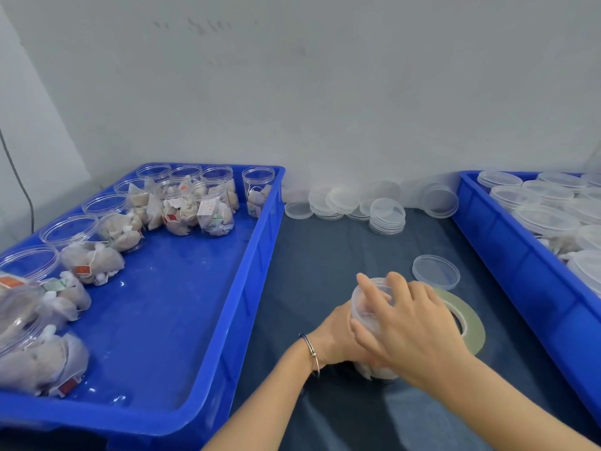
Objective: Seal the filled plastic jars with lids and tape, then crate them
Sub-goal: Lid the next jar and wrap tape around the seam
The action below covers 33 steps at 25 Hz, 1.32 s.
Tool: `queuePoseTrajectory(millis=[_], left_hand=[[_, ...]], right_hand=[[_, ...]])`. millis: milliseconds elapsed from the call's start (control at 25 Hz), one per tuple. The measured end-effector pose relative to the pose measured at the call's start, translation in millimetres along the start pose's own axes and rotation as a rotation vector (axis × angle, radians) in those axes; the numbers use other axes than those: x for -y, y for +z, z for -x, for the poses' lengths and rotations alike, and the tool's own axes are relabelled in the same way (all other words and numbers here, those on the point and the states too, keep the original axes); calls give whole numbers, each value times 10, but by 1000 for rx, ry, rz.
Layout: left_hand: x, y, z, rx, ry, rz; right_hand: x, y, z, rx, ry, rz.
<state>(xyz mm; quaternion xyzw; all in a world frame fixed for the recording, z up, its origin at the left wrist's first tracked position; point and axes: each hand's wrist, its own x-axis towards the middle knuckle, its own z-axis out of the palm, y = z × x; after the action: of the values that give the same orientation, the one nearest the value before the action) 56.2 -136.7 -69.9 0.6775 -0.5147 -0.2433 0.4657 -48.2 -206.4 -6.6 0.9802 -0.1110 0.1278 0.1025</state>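
Jar (369,312): clear plastic, filled, standing on the dark table cover (325,255) at about 5 o'clock from frame centre, between the two blue crates. A lid appears to sit on its mouth, though motion blur and the fingers over it leave this uncertain.

Left hand (338,333): wrapped round the jar body from the 9 o'clock side, fingers curled on the wall. Thin bracelet (310,351) on the wrist.

Right hand (413,323): over the jar from the 3 o'clock side, fingers curved across the top and upper wall, gripping it.

Tape roll (473,323): lying flat just beside the jar at 3 o'clock, partly hidden by the right hand.

Single loose lid (435,271): flat on the cover at 1 o'clock from the jar, close to the tape roll.

Lid stacks (387,216): scattered along the wall at 12 o'clock from the jar, some leaning.

Left crate (253,288): at 9 o'clock, holds open-topped jars of tea-bag sachets (185,203) along its far and left sides.

Right crate (507,245): at 2 o'clock, holds lidded jars (546,219), packed touching.
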Motion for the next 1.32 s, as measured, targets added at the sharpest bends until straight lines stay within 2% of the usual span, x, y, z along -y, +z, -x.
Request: queuePoseTrajectory(millis=[40, 160, 200, 280, 320, 360, 400, 480, 520, 560, 600, 640, 680, 720, 800, 840, 920, 960, 1000, 1040, 1080, 1120, 1160, 1240, 1320], left_hand=[[10, -7, -7, -25, 3, 1], [111, -74, -3, -29, 6, -201], [120, -52, -4, -45, 21, -290], [23, 75, 24, -201, 35, -329], [-56, 50, 64, -243, 35, -277], [-31, 76, 63, -329, 110, -317], [-5, 142, 81, -349, 127, -309], [45, 179, 159, -388, 96, -222], [94, 201, 180, -379, 23, -57], [108, 225, 187, -414, -17, 70], [113, 240, 185, -446, -51, 173], [87, 242, 188, -457, -62, 228], [62, 231, 199, -446, -58, 244], [49, 210, 200, -419, -48, 265], [-1, 167, 230, -394, -27, 336], [-57, 163, 247, -449, -20, 372], [-226, 201, 276, -702, 11, 387], [-307, 218, 297, -852, 47, 363], [-385, 222, 317, -970, 107, 323], [-462, 216, 337, -1015, 174, 270], [-546, 214, 350, -994, 236, 210], [-638, 216, 352, -915, 274, 151], [-736, 225, 342, -786, 276, 110], [-905, 260, 288, -482, 186, 46], [-985, 289, 202, -295, 119, -17]], right_hand=[[-5, -42, -22, 6, -16, -46], [-324, -85, -120, 133, -372, -262], [-354, -73, -126, 107, -437, -289], [-236, -26, -75, -41, -357, -303], [-166, 13, -54, -97, -319, -295], [-102, 31, -52, -127, -292, -284], [-67, 47, -53, -155, -285, -307], [-185, 64, -74, -180, -242, -577], [-309, 77, -62, -155, -163, -827], [-452, 128, -13, -202, -37, -1044], [-593, 220, 70, -269, 127, -1111], [-738, 330, 178, -275, 282, -1033], [-868, 438, 310, -175, 387, -893], [-961, 551, 453, 19, 418, -717], [-1069, 742, 689, 355, 311, -367], [-1084, 789, 766, 392, 259, -232], [-1074, 775, 843, 344, 194, -72], [-1028, 740, 852, 289, 195, -83], [-969, 684, 850, 202, 255, -209], [-906, 583, 827, 100, 371, -418], [-840, 473, 801, -8, 493, -660], [-788, 351, 780, -123, 583, -868], [-750, 225, 780, -237, 618, -975], [-645, 9, 795, -341, 580, -1011], [-544, -134, 818, -333, 481, -1036]])
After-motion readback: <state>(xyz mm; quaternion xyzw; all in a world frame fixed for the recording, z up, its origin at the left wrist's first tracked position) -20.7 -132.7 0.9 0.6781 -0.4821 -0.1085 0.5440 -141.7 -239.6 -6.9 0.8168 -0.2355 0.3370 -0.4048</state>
